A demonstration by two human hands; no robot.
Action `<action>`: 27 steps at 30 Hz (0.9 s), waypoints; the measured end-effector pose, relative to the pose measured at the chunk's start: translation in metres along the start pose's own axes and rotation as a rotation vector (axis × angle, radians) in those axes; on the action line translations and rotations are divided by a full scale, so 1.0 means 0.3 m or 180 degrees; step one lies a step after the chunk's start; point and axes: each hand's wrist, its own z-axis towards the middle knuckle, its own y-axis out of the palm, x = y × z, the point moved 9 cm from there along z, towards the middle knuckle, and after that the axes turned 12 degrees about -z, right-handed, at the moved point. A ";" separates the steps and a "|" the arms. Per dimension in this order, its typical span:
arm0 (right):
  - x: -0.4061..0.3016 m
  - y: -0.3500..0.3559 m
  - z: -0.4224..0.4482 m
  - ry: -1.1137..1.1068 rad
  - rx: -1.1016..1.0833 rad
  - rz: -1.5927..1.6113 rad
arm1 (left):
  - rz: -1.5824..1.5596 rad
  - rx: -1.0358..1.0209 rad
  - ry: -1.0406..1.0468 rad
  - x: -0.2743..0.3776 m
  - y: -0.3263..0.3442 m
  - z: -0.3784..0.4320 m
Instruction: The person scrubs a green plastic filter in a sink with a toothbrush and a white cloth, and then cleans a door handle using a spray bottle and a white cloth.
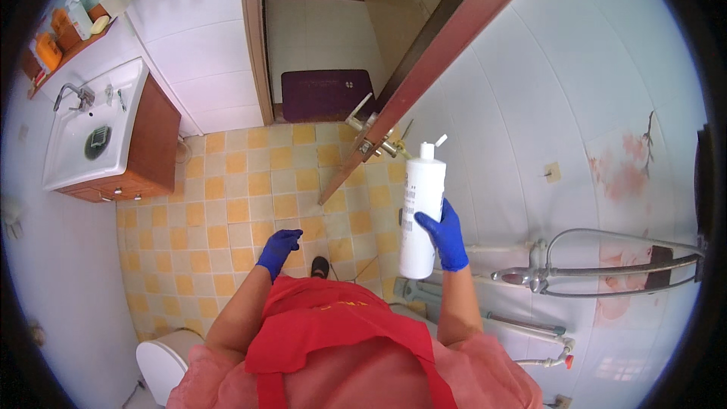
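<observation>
My right hand (446, 238), in a blue rubber glove, grips a tall white plastic bottle (423, 221) around its lower half. The bottle stands nearly upright and bears dark writing. Its white flip-top cap (441, 140) is tipped open beside the spout. My left hand (280, 251), gloved in the same blue, hangs over the tiled floor with nothing visible in it. Its fingers are loosely bent and somewhat apart. Below both hands lies the red apron (341, 318) on my body, and a dark shoe (320, 266) shows past its edge.
A wooden door (431, 85) stands ajar ahead, its lever handle (359, 113) near the bottle. Beyond the doorway lies a dark purple mat (326, 95). At left are a white washbasin (74, 153) and a toilet (162, 372). A shower mixer (528, 277) with hose and pipes lines the right wall.
</observation>
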 end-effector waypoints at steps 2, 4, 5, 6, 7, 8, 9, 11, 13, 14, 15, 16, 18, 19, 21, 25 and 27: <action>-0.015 0.045 -0.050 -0.0030 0.0041 -0.0109 | 0.0307 -0.0101 0.0156 0.044 -0.006 0.010; -0.040 0.122 -0.089 -0.0047 0.0004 -0.0306 | 0.0634 -0.0230 0.0296 0.089 -0.006 0.020; -0.042 0.170 -0.098 -0.0076 0.0006 -0.0262 | 0.0179 -0.0276 0.0239 0.102 -0.008 0.026; -0.046 0.225 -0.110 -0.0030 0.0046 -0.0187 | -0.0264 -0.0312 0.0188 0.120 -0.024 0.034; -0.064 0.282 -0.118 0.0002 0.0098 -0.0119 | -0.0247 -0.0353 0.0193 0.135 -0.050 0.057; -0.099 0.339 -0.121 -0.0076 0.0163 -0.0135 | -0.0094 -0.0430 0.0142 0.144 -0.071 0.081; -0.076 0.390 -0.111 -0.0058 0.0173 -0.0231 | 0.0066 -0.0531 0.0079 0.153 -0.092 0.103; -0.055 0.473 -0.096 0.0081 0.0420 -0.0445 | 0.0054 -0.0591 0.0001 0.191 -0.163 0.132; -0.060 0.550 -0.068 0.0081 0.0579 -0.0409 | 0.0026 -0.0677 -0.0093 0.225 -0.252 0.160; -0.075 0.579 -0.055 0.0160 0.0722 -0.0434 | 0.0330 -0.0793 0.0184 0.273 -0.310 0.171; -0.086 0.610 -0.040 0.0232 0.0846 -0.0458 | 0.0623 -0.0893 0.0473 0.321 -0.363 0.181; -0.086 0.625 -0.033 0.0245 0.1033 -0.0540 | 0.0156 -0.0797 0.0195 0.333 -0.416 0.188; -0.097 0.657 -0.018 0.0380 0.1179 -0.0361 | 0.0384 -0.0721 -0.0050 0.378 -0.498 0.209; -0.102 0.674 -0.010 0.0473 0.1255 -0.0167 | 0.0606 -0.0571 -0.0255 0.393 -0.545 0.216; -0.123 0.702 -0.003 0.0596 0.1352 -0.0155 | 0.0644 -0.0599 -0.0416 0.404 -0.609 0.213; -0.145 0.730 0.010 0.0684 0.1647 -0.0033 | 0.0104 -0.0881 -0.0291 0.423 -0.667 0.239; -0.159 0.746 0.014 0.0740 0.1669 0.0132 | 0.0016 -0.0977 -0.0208 0.449 -0.657 0.235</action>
